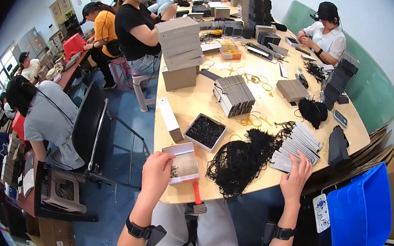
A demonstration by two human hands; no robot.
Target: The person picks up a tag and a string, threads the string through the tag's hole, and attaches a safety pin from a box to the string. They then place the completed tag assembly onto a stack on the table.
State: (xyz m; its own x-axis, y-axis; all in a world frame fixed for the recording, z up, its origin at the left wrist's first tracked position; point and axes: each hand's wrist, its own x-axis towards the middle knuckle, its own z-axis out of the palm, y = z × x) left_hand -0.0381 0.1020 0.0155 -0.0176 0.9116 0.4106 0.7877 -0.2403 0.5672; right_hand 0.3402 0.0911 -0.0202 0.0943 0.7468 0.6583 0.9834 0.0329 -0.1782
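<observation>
At the table's near edge, my left hand [157,168] has its fingers curled over the left side of a shallow open box [186,163]. Small metal bits [174,171] lie in that box; whatever the fingertips pinch is hidden. My right hand [296,178] rests with fingers spread on the near end of a fanned row of grey card strips [298,146]. Black cords run from the strips' left ends. Between my hands lies a large tangled heap of black cords [239,162]. A white box of small black pieces [205,132] stands behind the metal bits.
A red-handled brush [197,194] hangs over the near edge. Farther back are a banded stack of grey boards [234,95] and a tall pile of grey boxes [180,42]. A blue bin [360,217] stands at right. Other people work around the table and at left.
</observation>
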